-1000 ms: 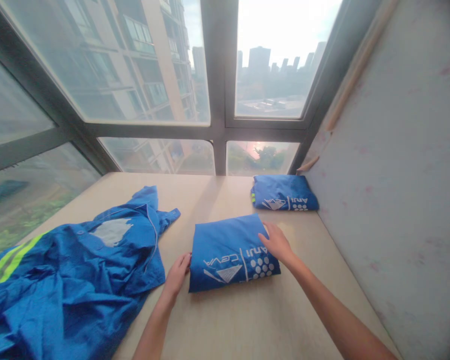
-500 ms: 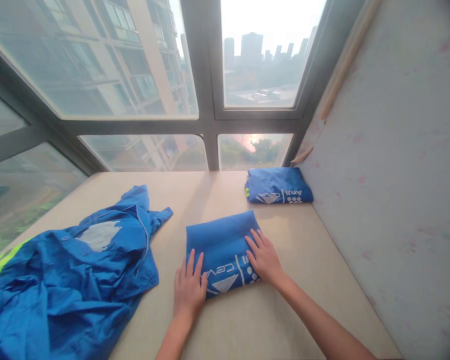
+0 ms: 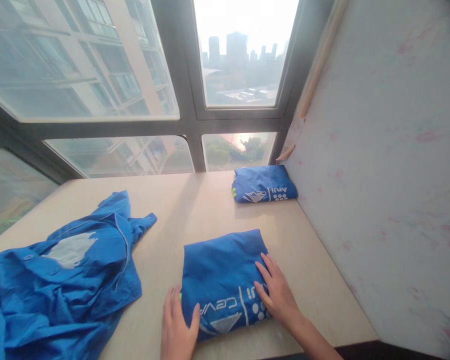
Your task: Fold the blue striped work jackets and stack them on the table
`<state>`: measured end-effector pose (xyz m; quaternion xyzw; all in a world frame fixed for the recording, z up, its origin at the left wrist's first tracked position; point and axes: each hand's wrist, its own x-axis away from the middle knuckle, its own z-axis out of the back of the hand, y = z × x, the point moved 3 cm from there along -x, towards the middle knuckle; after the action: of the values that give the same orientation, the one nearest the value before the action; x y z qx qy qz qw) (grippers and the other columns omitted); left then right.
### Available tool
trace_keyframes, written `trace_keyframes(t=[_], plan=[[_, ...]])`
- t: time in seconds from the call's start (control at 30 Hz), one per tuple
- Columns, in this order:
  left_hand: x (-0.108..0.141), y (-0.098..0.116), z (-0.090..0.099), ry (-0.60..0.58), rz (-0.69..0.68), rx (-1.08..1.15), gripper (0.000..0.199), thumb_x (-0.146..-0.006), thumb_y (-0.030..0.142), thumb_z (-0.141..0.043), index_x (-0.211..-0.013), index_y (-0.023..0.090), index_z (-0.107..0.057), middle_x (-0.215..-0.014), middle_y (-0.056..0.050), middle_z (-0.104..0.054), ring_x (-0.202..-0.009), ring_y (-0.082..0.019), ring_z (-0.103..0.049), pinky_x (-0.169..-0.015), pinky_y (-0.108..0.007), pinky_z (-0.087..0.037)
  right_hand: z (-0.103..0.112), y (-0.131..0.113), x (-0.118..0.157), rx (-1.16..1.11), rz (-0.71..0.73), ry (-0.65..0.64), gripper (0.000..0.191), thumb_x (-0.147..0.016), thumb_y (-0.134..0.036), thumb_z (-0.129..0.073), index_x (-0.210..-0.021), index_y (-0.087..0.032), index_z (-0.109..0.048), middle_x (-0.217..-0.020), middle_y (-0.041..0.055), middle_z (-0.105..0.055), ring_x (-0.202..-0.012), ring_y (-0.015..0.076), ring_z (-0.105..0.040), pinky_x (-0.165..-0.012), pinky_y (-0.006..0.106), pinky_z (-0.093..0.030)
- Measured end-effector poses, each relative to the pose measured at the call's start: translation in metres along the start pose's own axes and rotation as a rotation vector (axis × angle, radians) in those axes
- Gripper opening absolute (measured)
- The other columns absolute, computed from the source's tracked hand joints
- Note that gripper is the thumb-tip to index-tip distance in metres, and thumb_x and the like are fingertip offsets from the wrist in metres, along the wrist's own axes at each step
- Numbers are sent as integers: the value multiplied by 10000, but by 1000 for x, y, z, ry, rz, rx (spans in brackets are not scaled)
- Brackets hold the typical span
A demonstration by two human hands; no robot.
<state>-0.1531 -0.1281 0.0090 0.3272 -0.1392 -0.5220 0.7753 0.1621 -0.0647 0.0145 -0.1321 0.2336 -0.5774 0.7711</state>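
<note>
A folded blue garment lies on the pale wooden surface in front of me, with white "CEVA" lettering, a triangle and dots along its near part. My left hand rests along its left edge, thumb over the cloth and fingers stretched out beside it. On the right edge lies my right hand, its fingers spread and partly covering the printed letters and dots. A sliver of yellow-green shows by the left fingertips. Neither hand is closed around the cloth.
An unfolded blue jacket with a white patch lies crumpled at the left. Another folded blue garment sits at the back right against the patterned wall. Grey window frames border the far side of the wooden surface.
The folded garment and both hands are lower in view, nearer to me. My left hand has slid from the cloth's top to its left edge. The view has shifted somewhat.
</note>
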Motion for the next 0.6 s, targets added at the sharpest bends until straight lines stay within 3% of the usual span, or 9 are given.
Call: trace_keyframes(t=[0.1,0.23,0.4,0.6], plan=[[11,-13,0,-112,345,208,904,-661,656,-678,-1366,118,-502,-1188,-197,-665,-1102,-388,-655,-975,-541,-531,7,25,36,-71,-231,81,549,-939,-441,-519,-1434,-206,-491,-1495,119,-476,-1363,291,-471,-1114,459,-432],[8,-11,-5,-274,593,474,768,-551,603,-789,-1158,158,-638,-1053,-144,-737,-1052,-376,-691,-946,-493,-563,5,50,56,-175,-518,132,556,-901,-494,-520,-1352,-170,-550,-1301,137,-628,-1208,302,-604,-1023,449,-503],[1,13,-4,-324,561,456,653,-536,572,-799,-1019,147,-687,-1058,-148,-749,-1125,-396,-659,-1032,-499,-510,8,61,47,-393,-622,140,519,-836,-488,-572,-1232,-157,-620,-1208,136,-672,-1137,288,-642,-966,395,-537],[12,29,-24,-344,395,354,693,-665,607,-712,-1189,162,-622,-1241,-169,-685,-1240,-371,-598,-1069,-484,-483,17,77,53,-454,-646,264,479,-833,-501,-592,-1191,-189,-656,-1208,121,-683,-1094,291,-662,-949,420,-552]])
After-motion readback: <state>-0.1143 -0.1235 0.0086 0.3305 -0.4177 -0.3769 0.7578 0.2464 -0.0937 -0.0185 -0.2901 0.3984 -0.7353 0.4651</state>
